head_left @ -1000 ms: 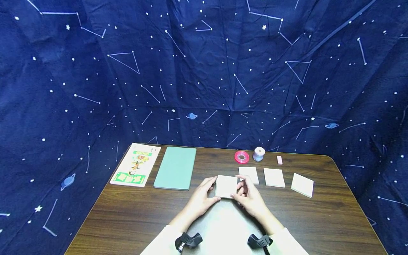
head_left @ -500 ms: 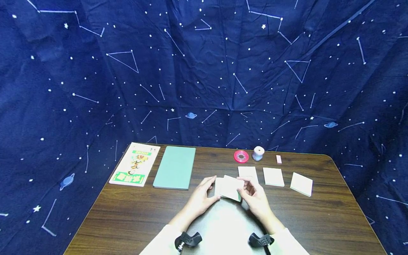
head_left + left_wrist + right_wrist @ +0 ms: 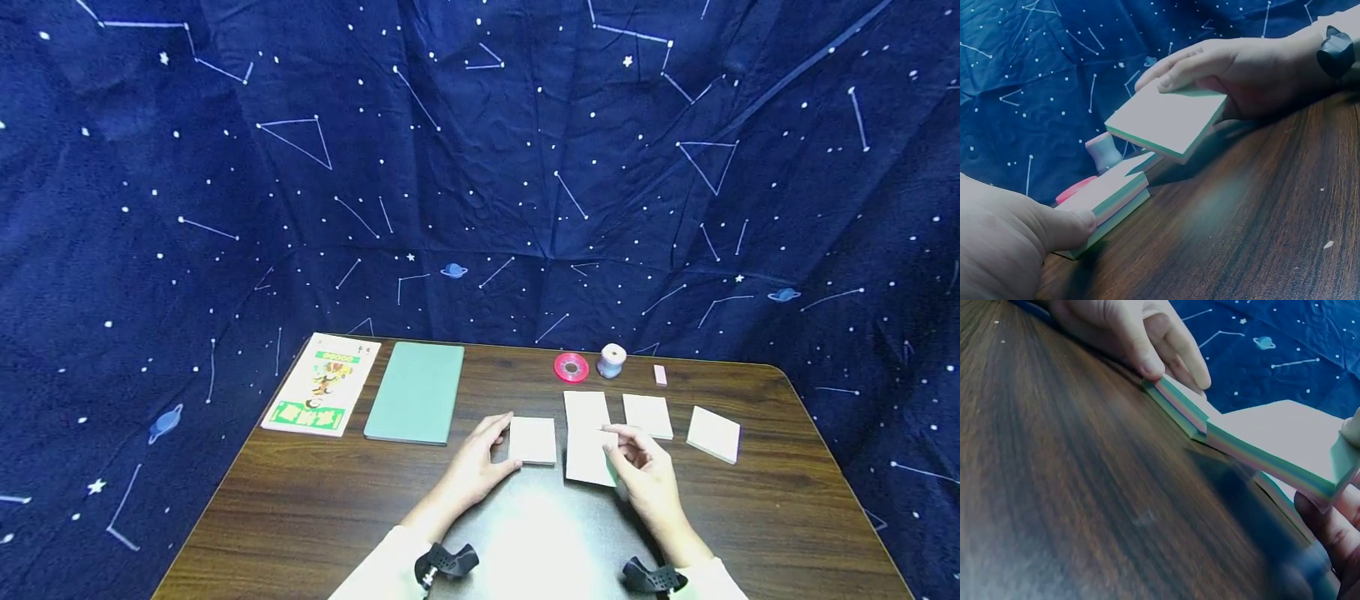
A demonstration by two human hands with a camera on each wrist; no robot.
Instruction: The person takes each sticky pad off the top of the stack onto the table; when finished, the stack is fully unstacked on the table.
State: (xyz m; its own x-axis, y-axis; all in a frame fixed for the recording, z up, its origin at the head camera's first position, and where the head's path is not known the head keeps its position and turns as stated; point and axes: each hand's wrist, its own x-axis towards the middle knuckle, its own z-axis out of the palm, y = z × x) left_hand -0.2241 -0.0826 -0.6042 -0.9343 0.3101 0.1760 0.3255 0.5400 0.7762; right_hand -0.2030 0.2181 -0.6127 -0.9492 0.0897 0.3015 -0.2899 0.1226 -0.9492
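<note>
My right hand (image 3: 648, 475) pinches a square sticky note pad (image 3: 588, 457) by its right side. That pad has a white top and banded green, yellow and pink edges (image 3: 1272, 464), and it hangs tilted above the table. To its left, a second, thicker-looking sticky note pad (image 3: 533, 440) lies on the wood. My left hand (image 3: 480, 458) grips this one at its left side, with the thumb (image 3: 1072, 228) at the near corner and fingers at the far corner. Blue and green layers show along its edge in the left wrist view.
Three more white-topped pads, a left one (image 3: 587, 407), a middle one (image 3: 648, 415) and a right one (image 3: 714, 433), lie behind and to the right. Farther back are a red tape roll (image 3: 571, 367), a white spool (image 3: 611, 361) and a pink eraser-like block (image 3: 660, 375). A green notebook (image 3: 416, 392) and a booklet (image 3: 322, 385) lie left.
My right hand has lifted a pad off the stack by my left hand and carried it to the right. The left hand has kept its place at the lower pad.
</note>
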